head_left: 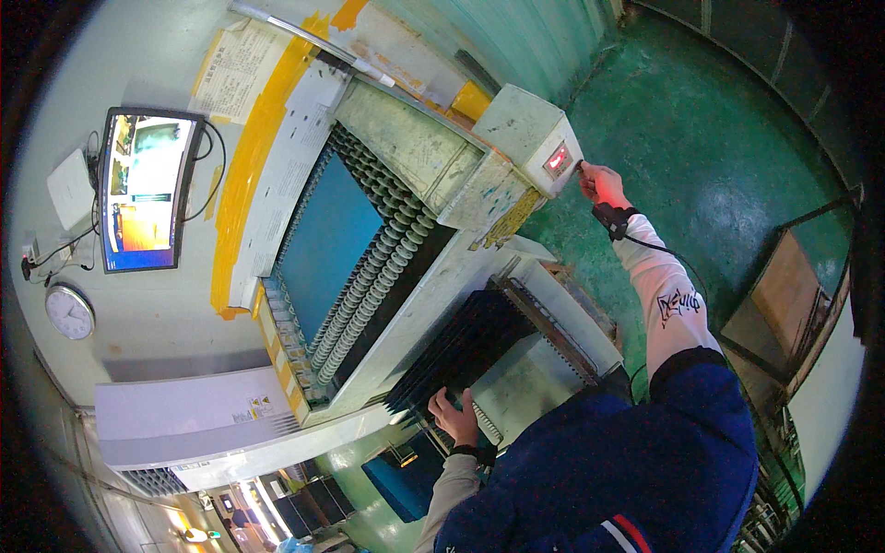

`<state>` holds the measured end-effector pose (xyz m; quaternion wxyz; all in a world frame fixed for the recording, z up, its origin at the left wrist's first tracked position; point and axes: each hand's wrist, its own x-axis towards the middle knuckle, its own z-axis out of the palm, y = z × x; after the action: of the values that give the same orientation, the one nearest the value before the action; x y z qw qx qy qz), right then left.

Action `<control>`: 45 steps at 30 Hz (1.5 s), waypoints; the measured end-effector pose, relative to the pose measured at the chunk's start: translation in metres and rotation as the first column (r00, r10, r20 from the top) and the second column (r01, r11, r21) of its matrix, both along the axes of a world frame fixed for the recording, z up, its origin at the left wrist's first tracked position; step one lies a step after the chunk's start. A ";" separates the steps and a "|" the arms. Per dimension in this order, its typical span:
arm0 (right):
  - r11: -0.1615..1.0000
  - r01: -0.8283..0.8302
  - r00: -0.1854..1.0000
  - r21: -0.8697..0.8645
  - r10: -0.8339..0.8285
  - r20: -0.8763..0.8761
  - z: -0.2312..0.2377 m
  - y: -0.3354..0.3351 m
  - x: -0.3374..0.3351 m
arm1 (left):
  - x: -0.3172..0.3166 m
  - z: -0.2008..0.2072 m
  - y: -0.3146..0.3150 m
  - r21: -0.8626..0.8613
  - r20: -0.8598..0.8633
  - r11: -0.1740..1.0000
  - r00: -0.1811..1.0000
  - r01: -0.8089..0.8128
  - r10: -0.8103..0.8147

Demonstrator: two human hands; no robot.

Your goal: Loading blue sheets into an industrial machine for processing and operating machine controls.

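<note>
Step in hand, as judged: machine operation. Right hand (pixel 599 183) fingertips touch the pale grey control box with red display (pixel 539 140), grasping nothing. Left hand (pixel 454 417) grips the stack of dark flat sheets (pixel 466 346) on the machine's outfeed tray (pixel 544 355); steady support required.

- Left hand (pixel 456 417) low and close to the body, fingers curled in a grip, wrist banded.
- Right hand (pixel 601 184) stretched far forward, arm nearly straight, fingertips pressing.
</note>
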<state>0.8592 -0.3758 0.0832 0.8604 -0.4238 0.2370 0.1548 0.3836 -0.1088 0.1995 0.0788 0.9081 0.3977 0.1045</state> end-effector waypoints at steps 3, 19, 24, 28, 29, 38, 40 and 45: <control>1.000 0.017 1.000 0.026 -0.018 0.009 0.004 0.001 -0.002 | -0.001 -0.001 0.000 -0.001 0.002 1.000 1.000 -0.001 0.001; 0.999 0.047 0.998 0.027 -0.048 0.044 0.008 0.002 -0.004 | -0.002 -0.004 0.003 -0.006 -0.011 1.000 1.000 -0.004 0.004; 0.999 0.048 0.999 0.023 -0.048 0.010 0.012 0.002 -0.006 | -0.002 -0.001 0.001 -0.010 -0.017 1.000 1.000 -0.016 0.016; 0.999 0.018 0.999 0.047 -0.020 0.040 -0.002 -0.001 0.000 | 0.000 0.000 0.001 -0.009 -0.022 1.000 1.000 -0.009 0.009; 0.999 0.020 0.999 0.042 -0.022 0.028 0.001 -0.001 -0.001 | 0.000 0.000 0.000 -0.010 -0.022 1.000 1.000 -0.013 0.012; 0.999 -0.003 0.999 -0.042 0.005 0.041 0.015 -0.001 -0.006 | -0.003 -0.002 0.002 -0.011 -0.020 1.000 1.000 -0.016 0.016; 0.998 -0.002 0.999 -0.056 0.005 0.049 0.015 -0.002 -0.007 | -0.003 -0.003 0.002 -0.011 -0.025 1.000 1.000 -0.017 0.017; 0.999 0.023 0.998 -0.041 -0.020 0.067 0.011 -0.001 -0.004 | -0.002 -0.001 0.001 -0.012 -0.021 1.000 1.000 -0.012 0.012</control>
<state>0.8549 -0.3770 0.0938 0.8605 -0.4439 0.2157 0.1265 0.3818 -0.1074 0.1980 0.0793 0.9062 0.4047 0.0932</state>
